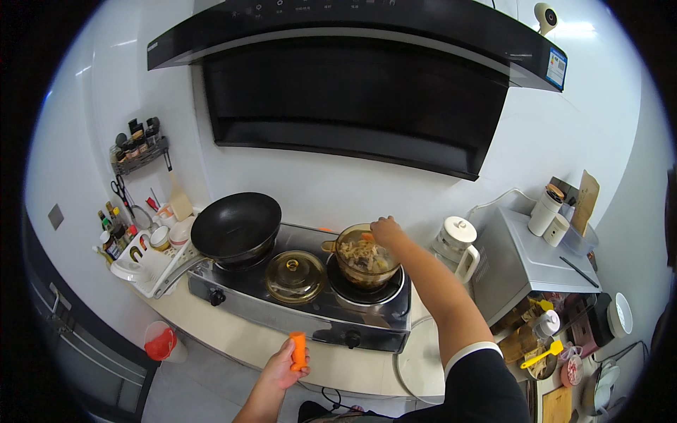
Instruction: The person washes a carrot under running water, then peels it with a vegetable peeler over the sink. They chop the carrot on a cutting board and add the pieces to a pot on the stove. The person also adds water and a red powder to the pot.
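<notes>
A piece of peeled carrot (298,351) stands upright in my left hand (281,367), in front of the stove's edge. My right hand (386,231) is over the far rim of an amber glass pot (365,272) on the right burner; its fingertips are partly hidden, so what they hold does not show. An orange carrot piece (367,237) is beside those fingers, above or among the pale food (365,255) in the pot. The pot's amber glass lid (295,277) lies on the stove (254,292) between the burners.
A black wok (236,226) sits on the left burner, its handle pointing toward the front left. Right of the stove stand a glass pitcher (456,240) and a silver microwave (545,254). A glass lid (420,365) lies on the counter under my right arm. A range hood (359,26) hangs above.
</notes>
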Motion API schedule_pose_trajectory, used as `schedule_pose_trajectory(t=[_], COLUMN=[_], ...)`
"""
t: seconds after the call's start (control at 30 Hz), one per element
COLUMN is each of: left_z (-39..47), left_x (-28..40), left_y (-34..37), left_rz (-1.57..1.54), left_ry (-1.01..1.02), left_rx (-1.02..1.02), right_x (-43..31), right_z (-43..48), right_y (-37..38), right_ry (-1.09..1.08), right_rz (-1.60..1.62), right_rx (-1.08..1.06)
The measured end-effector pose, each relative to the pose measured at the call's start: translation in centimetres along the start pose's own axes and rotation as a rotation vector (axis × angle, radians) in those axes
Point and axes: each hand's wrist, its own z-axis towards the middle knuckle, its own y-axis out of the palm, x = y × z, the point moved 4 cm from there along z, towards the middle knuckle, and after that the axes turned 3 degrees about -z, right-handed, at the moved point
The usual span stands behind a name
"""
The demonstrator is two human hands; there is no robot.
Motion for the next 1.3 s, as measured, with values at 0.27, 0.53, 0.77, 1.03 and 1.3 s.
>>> schedule_pose_trajectory(t=[0.27, 0.53, 0.77, 1.03, 1.3], left_z=[1.8, 3.0, 4.4, 5.6, 5.7], left_x=[3.3, 4.1, 4.0, 3.3, 1.1], left_y=[1.0, 2.2, 4.3, 7.6, 8.8], left_rz=[0.083, 0.117, 0.165, 0.244, 0.321], left_ry=[-0.064, -0.122, -0.157, -0.240, -0.348], left_rx=[-0.068, -0.099, -0.114, -0.257, -0.324], right_x=[0.6, 0.5, -0.3, -10.6, -12.9], right_z=[-2.6, -4.6, -7.0, -16.7, -20.1], right_y=[-1.3, -2.3, -5.0, -8.3, -5.6], right_ry=[-0.137, -0.079, -0.108, -0.540, -0.526], right_rz=[-0.162, -0.073, -0.013, 0.640, 0.742], right_rx=[-0.033, -0.248, 0.065, -0.140, -0.251])
